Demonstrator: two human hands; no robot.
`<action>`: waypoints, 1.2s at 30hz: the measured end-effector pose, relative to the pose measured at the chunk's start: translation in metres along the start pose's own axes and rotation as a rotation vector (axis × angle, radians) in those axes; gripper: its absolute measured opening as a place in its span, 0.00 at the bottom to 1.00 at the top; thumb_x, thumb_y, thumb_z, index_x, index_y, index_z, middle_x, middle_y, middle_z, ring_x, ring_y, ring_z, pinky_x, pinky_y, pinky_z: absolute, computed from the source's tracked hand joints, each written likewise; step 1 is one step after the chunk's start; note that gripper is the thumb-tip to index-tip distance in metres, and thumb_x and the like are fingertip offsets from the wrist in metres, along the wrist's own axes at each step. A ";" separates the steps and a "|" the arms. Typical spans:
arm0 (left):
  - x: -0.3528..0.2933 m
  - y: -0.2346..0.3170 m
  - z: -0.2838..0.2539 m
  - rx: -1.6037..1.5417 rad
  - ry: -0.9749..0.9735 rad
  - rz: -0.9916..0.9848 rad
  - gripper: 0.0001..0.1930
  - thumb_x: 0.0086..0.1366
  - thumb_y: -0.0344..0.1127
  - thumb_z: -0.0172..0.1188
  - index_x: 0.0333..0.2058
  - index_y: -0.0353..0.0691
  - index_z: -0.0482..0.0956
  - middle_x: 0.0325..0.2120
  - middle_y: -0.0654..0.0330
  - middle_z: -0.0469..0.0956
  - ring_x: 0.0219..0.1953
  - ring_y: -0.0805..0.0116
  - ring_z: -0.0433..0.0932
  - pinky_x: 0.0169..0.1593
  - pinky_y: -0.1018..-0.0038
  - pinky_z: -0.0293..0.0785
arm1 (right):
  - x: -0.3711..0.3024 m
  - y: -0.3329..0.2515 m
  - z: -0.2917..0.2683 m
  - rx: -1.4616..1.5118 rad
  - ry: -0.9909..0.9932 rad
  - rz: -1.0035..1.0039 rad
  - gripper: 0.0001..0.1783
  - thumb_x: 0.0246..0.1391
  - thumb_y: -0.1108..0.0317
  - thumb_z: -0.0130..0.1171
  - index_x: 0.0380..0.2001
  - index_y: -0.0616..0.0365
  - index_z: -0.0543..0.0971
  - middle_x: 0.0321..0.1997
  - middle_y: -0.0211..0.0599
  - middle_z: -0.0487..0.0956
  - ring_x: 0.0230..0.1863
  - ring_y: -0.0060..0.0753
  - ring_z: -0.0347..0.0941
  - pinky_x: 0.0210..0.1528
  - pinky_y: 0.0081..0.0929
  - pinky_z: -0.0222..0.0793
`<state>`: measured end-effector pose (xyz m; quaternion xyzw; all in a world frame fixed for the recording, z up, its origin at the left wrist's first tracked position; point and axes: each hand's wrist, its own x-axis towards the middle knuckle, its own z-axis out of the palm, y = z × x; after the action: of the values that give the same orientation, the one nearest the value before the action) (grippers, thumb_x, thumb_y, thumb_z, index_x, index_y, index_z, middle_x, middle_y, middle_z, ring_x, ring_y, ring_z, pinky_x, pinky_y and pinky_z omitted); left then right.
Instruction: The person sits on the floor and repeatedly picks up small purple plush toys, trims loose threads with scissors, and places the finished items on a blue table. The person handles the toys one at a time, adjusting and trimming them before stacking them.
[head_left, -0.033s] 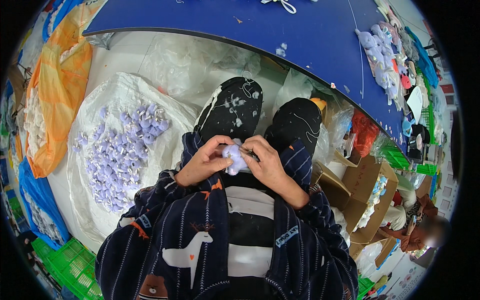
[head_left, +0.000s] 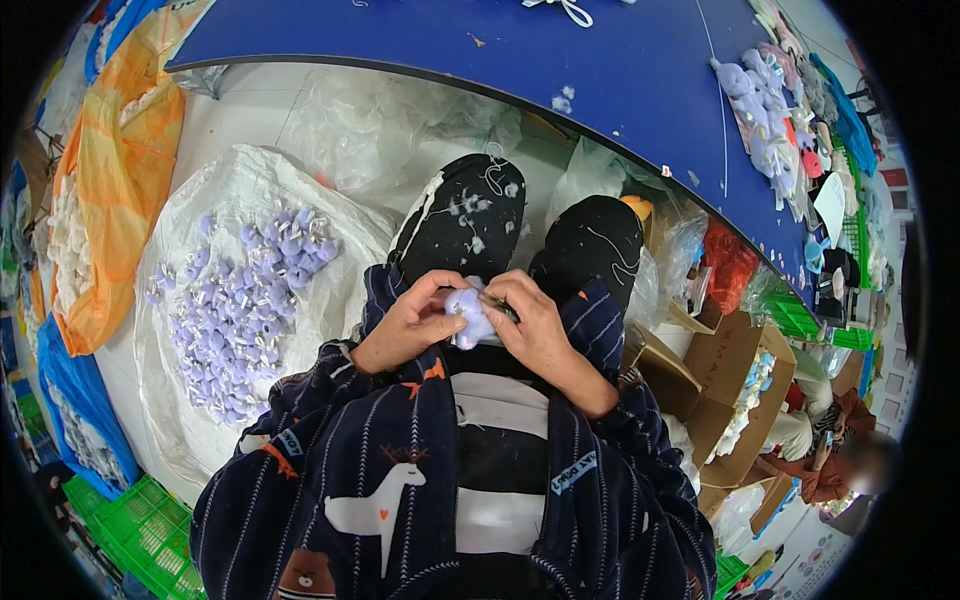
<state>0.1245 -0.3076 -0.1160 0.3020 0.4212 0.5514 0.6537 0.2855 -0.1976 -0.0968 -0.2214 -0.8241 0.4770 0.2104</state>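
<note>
Over my lap, in front of my knees, my left hand (head_left: 412, 322) is closed on one side of a small lavender plush piece (head_left: 469, 318). Its thumb lies across the front of the plush. From the other side my right hand (head_left: 535, 322) pinches the same piece, thumb and fingers pressed together. Something thin and dark (head_left: 505, 309) shows between the right thumb and fingers; most of it is hidden, and its kind is unclear. White fluff and loose thread cling to my dark trouser legs (head_left: 462, 215).
On the left, a white sack (head_left: 350, 225) bears a heap of small lavender plush pieces (head_left: 235, 320). A blue table (head_left: 480, 45) stands ahead, with lavender plush toys (head_left: 765, 110) at its right. Cardboard boxes (head_left: 725, 385) stand at right, near another person (head_left: 835, 455). Green crates (head_left: 140, 530) sit lower left.
</note>
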 end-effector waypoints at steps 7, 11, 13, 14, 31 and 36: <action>0.000 0.001 0.002 0.078 0.059 0.057 0.18 0.57 0.25 0.53 0.47 0.38 0.64 0.39 0.63 0.68 0.41 0.77 0.68 0.45 0.79 0.66 | 0.005 -0.004 -0.002 0.059 0.029 0.037 0.15 0.43 0.75 0.58 0.38 0.63 0.73 0.36 0.43 0.73 0.37 0.42 0.72 0.38 0.28 0.68; -0.005 0.001 0.002 0.180 0.088 0.055 0.15 0.57 0.25 0.53 0.45 0.36 0.67 0.41 0.62 0.67 0.41 0.76 0.69 0.43 0.78 0.69 | 0.004 0.001 0.000 0.100 -0.019 0.118 0.14 0.43 0.75 0.58 0.38 0.63 0.73 0.35 0.43 0.74 0.35 0.41 0.73 0.38 0.27 0.68; -0.003 -0.003 -0.003 0.268 0.118 0.149 0.14 0.57 0.25 0.53 0.43 0.36 0.67 0.43 0.61 0.67 0.42 0.75 0.69 0.42 0.78 0.69 | 0.005 0.006 0.005 0.106 0.013 0.098 0.12 0.45 0.75 0.57 0.36 0.64 0.74 0.33 0.43 0.75 0.34 0.39 0.74 0.37 0.26 0.68; -0.002 -0.005 -0.005 0.313 0.133 0.196 0.14 0.57 0.25 0.53 0.43 0.35 0.68 0.44 0.60 0.66 0.42 0.75 0.69 0.42 0.78 0.70 | 0.006 0.008 0.007 0.145 0.021 0.136 0.11 0.45 0.74 0.57 0.35 0.64 0.74 0.32 0.41 0.75 0.34 0.36 0.74 0.36 0.24 0.68; 0.007 0.006 0.009 0.744 0.319 0.395 0.14 0.48 0.25 0.57 0.37 0.37 0.70 0.39 0.56 0.71 0.42 0.63 0.71 0.45 0.72 0.66 | 0.014 0.009 0.010 0.551 -0.059 0.450 0.19 0.58 0.57 0.46 0.40 0.64 0.74 0.24 0.25 0.68 0.22 0.14 0.61 0.25 0.14 0.58; 0.014 0.006 0.004 0.959 0.292 0.429 0.16 0.46 0.27 0.58 0.37 0.38 0.72 0.37 0.54 0.72 0.41 0.55 0.70 0.45 0.68 0.66 | 0.004 0.021 0.009 0.436 -0.041 0.412 0.16 0.56 0.62 0.49 0.40 0.65 0.74 0.26 0.35 0.72 0.24 0.26 0.68 0.27 0.20 0.63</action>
<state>0.1254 -0.2925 -0.1122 0.5657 0.6409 0.4546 0.2501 0.2804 -0.1919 -0.1188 -0.3239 -0.6443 0.6795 0.1352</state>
